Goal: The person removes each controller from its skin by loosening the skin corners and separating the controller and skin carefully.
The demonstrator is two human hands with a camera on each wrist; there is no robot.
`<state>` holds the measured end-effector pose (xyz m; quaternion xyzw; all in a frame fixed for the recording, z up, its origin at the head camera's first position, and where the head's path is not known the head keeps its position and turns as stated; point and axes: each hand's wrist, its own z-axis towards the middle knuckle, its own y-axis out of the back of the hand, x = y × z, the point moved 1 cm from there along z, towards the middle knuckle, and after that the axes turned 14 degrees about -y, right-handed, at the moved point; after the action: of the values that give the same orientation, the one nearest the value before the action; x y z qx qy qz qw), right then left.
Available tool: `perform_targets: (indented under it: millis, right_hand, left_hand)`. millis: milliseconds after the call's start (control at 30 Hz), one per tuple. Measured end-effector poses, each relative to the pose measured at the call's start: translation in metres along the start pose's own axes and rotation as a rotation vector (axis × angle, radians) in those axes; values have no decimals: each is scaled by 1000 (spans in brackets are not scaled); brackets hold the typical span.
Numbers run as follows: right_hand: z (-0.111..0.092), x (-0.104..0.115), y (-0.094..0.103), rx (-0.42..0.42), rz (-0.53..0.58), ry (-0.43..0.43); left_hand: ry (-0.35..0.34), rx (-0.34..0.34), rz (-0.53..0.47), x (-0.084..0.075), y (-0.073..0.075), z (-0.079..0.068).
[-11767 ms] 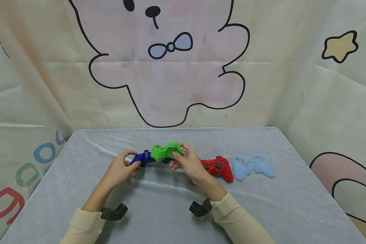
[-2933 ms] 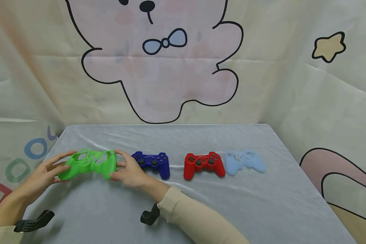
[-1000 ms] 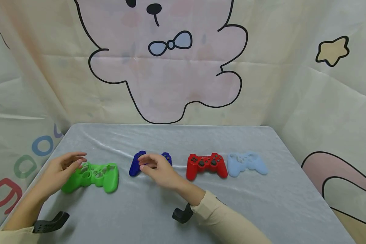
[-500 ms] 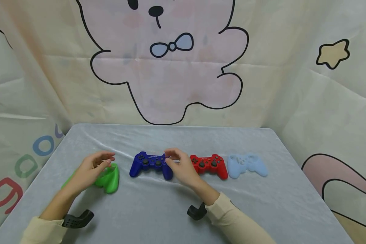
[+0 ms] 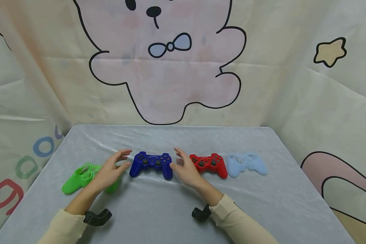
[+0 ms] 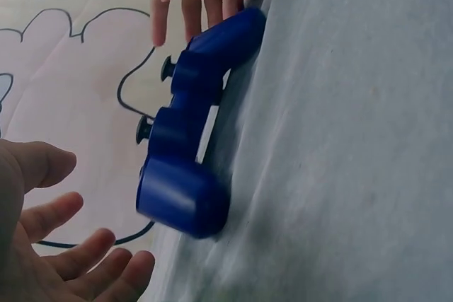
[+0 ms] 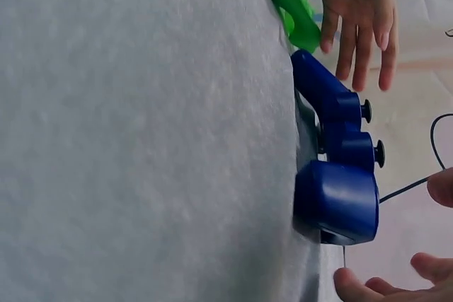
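Observation:
A blue game controller (image 5: pixel 151 164) lies face up on the grey cloth, between both hands. My left hand (image 5: pixel 111 171) is just to its left with spread, relaxed fingers, and a gap to the controller shows in the left wrist view, where the blue controller (image 6: pixel 182 192) sits beyond the fingers. On the other side, my right hand (image 5: pixel 186 169) has its fingers apart near the right grip; whether the thumb touches it is unclear. Behind my left hand a green silicone controller cover (image 5: pixel 82 178) lies partly hidden. Neither hand holds anything.
A red game controller (image 5: pixel 211 164) lies right of my right hand, partly covered by it. Beside it is a light blue silicone cover (image 5: pixel 247 164). The grey cloth-covered table (image 5: pixel 158 213) ends at a printed curtain (image 5: pixel 170 88) behind.
Earlier the hands held the green cover, then set it down at the left. Since then my left hand has moved right to the blue controller, and my right hand has shifted to its right side.

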<state>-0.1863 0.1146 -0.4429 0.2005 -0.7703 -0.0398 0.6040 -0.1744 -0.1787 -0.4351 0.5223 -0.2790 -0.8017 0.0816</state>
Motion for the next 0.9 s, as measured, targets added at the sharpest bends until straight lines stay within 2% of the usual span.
perform_targets:
  millis: [200,400,567,700,900]
  right_hand:
    - [2,-5,-5,55,22,-48]
    - [3,-5,-9,32,-15,-72]
    - [5,-7,-11,39,-37,-91]
    - [8,-7,-12,33,-25,-89]
    - [9,-6,-15,25,-30,-100]
  left_hand:
    - [69,65,-24,-6,-10,5]
    - [136,141,-2,-4,-18,10]
    - [164,139,18,2,-22,10]
    - [159,119,54,5,-23,10]
    - [177,81,104,5,-22,9]
